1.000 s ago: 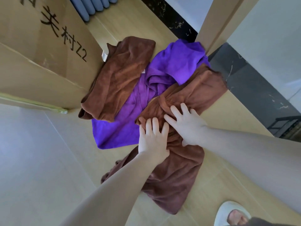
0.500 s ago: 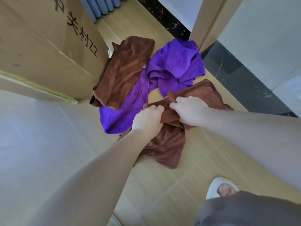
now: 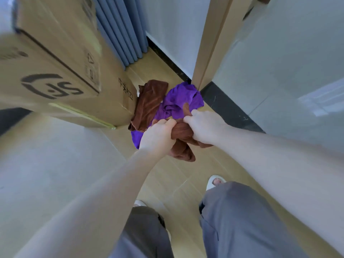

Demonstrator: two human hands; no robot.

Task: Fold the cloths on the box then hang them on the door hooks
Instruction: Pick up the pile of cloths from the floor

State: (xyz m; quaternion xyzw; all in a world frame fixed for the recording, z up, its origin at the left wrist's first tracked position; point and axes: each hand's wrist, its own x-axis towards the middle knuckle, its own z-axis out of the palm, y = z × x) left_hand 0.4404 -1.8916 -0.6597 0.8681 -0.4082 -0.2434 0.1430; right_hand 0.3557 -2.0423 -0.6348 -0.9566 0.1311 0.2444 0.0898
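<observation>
Brown cloth point(image 3: 183, 138): bunched and gripped by both hands, lifted, its lower end hanging beneath them above the floor point(image 3: 178, 181). Left hand point(image 3: 158, 135): fingers curled round the left part of the bundle. Right hand point(image 3: 205, 127): fingers closed on the right part, just beside the left hand, knuckles nearly touching.

Purple cloth point(image 3: 181, 101): crumpled on the floor directly beyond the fingers, partly hidden by the held bundle. Second brown cloth point(image 3: 149, 103): beyond and left of the left fingers, lying over the purple cloth's left side and against the cardboard box point(image 3: 61, 75). Box stands far left of both hands, printed markings on its faces.

Door frame point(image 3: 210, 45): upright beyond the right fingers. Blue curtain point(image 3: 121, 32): behind the box. Person's grey trousers point(image 3: 240, 220) and a white slipper point(image 3: 214, 182): below the hands.
</observation>
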